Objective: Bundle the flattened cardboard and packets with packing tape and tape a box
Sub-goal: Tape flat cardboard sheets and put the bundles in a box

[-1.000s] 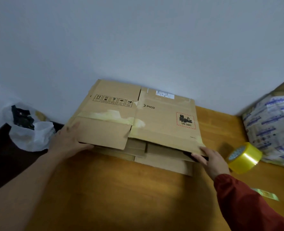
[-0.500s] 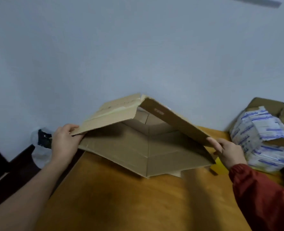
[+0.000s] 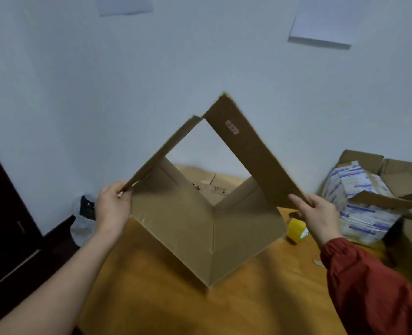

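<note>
Box (image 3: 200,238) opened to a tube, held over table (image 3: 176,305); my left hand (image 3: 113,209) grips one edge, right hand (image 3: 318,218) the other. Tape roll (image 3: 295,229) lies untouched; cardboard (image 3: 209,182) behind, unbundled. Nothing taped yet.

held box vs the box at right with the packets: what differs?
The held box stands tilted like a diamond, gripped at opposite corners by the left hand and the right hand; the right box rests untouched. The held box is empty and open at both ends, with the wall visible through it; the right box is stuffed with white-and-blue packets, flaps splayed. Both are brown cardboard and open.
</note>
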